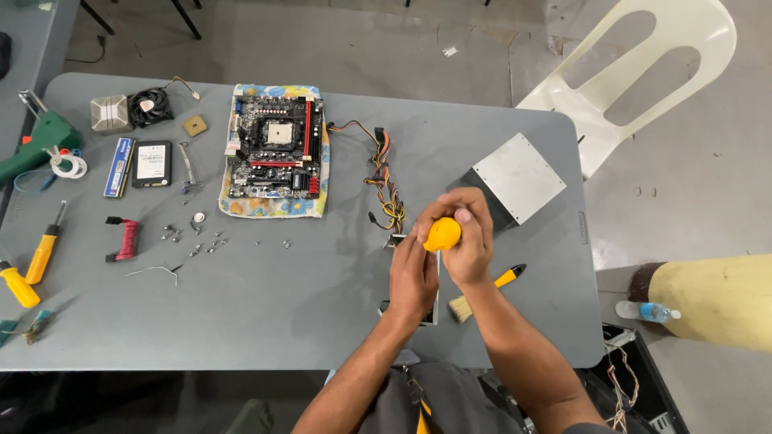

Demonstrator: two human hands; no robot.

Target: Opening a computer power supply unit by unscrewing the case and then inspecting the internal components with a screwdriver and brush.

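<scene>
Both hands meet above the right half of the grey plastic desk, closed together around a small rounded yellow object, possibly a rubber air-blower bulb, though most of it is hidden. The left hand wraps it from below and the right hand curls over the top, fingers pressed onto it. Just beneath the hands lie a pale-bristled brush with a yellow and black handle and a small dark flat part that the left wrist mostly hides. A silver metal power-supply box sits just beyond, its bundle of coloured cables trailing toward a black and red motherboard resting on a flowered cloth. Loose small screws are scattered to the left.
</scene>
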